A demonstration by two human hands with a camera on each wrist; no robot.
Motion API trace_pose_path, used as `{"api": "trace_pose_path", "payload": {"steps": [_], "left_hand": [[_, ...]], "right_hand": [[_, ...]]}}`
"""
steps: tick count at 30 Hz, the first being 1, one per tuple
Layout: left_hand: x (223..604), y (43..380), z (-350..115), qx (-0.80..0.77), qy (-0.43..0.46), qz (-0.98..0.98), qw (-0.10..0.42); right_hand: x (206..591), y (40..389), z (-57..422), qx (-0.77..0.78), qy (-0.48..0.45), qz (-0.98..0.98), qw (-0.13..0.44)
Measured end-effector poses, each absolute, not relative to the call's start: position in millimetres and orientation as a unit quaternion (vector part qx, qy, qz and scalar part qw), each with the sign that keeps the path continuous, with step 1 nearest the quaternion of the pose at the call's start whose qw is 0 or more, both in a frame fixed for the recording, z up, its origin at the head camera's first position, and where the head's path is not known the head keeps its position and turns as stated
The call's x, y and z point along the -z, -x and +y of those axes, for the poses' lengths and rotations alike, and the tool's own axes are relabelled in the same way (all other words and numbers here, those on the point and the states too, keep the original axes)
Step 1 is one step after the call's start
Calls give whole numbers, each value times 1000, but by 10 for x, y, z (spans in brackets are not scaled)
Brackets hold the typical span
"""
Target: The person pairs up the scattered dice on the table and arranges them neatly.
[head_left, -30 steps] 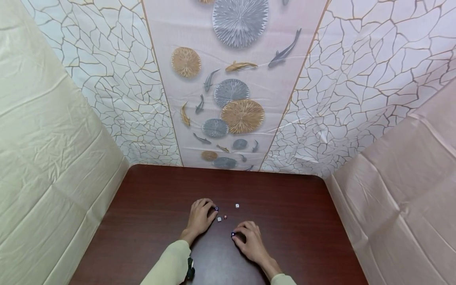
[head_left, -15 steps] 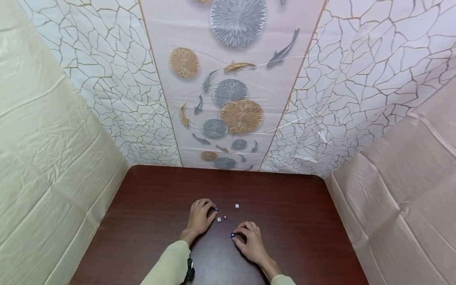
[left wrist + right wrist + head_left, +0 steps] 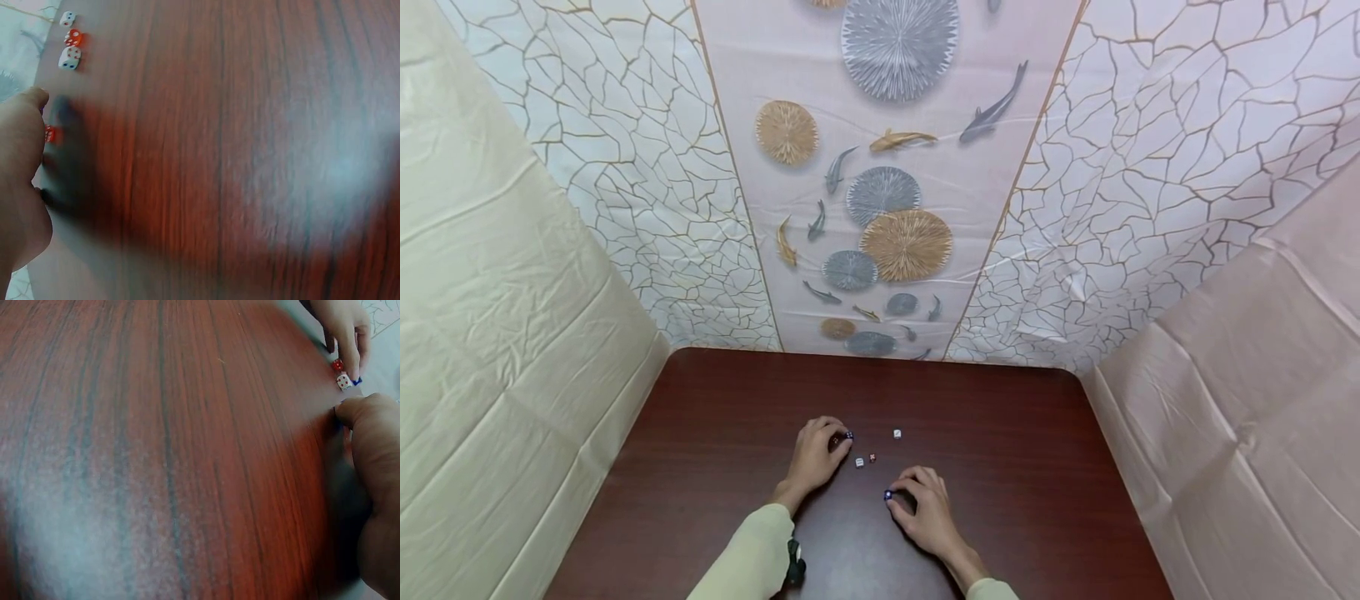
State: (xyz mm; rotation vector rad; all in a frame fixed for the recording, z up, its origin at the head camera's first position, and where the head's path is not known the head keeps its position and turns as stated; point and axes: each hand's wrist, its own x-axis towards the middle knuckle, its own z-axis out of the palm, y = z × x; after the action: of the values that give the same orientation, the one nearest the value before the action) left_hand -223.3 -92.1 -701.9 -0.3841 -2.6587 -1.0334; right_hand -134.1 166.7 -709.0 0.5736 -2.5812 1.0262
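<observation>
My left hand (image 3: pixel 812 457) pinches a blue die (image 3: pixel 849 435) between thumb and fingertip, left of the middle of the table. A red die (image 3: pixel 835 440) shows in the gap under that hand; the left wrist view also has this red die (image 3: pixel 49 133) beside the palm. Nearer the front edge, my right hand (image 3: pixel 927 512) holds a second blue die (image 3: pixel 888 495) between thumb and forefinger. Between the hands lie a white die (image 3: pixel 860 462) and another red die (image 3: pixel 872 457), side by side. Farther back is a second white die (image 3: pixel 897 434).
The dark reddish wooden table (image 3: pixel 737 392) has rounded far corners. A patterned cloth (image 3: pixel 895 333) with fish hangs behind it, and plain pale cloths rise at the left (image 3: pixel 550 375) and right (image 3: pixel 1217 433). A black band (image 3: pixel 795 563) is on the left sleeve.
My left hand has shifted slightly left and back with its blue die, and a red die now shows beneath it. The right hand stays in place, still pinching its die.
</observation>
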Motion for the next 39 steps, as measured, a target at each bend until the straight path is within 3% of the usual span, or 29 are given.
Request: {"api": "trace_pose_path", "payload": {"steps": [12, 18, 21, 28, 39], "left_hand": [[6927, 2104, -1141, 362, 153, -902, 177], [6865, 1898, -1227, 383, 153, -902, 129], [6884, 1799, -1239, 383, 158, -901, 132], [6957, 1621, -1154, 377, 180, -892, 174], [7032, 1447, -900, 348, 236, -888, 184]], "right_hand": [[7121, 1334, 1668, -360, -200, -896, 167], [7100, 1315, 1649, -364, -193, -897, 161], [7094, 1312, 1648, -364, -190, -898, 156], [7102, 1319, 1654, -367, -194, -896, 160], [7101, 1332, 1660, -358, -202, -895, 174]]}}
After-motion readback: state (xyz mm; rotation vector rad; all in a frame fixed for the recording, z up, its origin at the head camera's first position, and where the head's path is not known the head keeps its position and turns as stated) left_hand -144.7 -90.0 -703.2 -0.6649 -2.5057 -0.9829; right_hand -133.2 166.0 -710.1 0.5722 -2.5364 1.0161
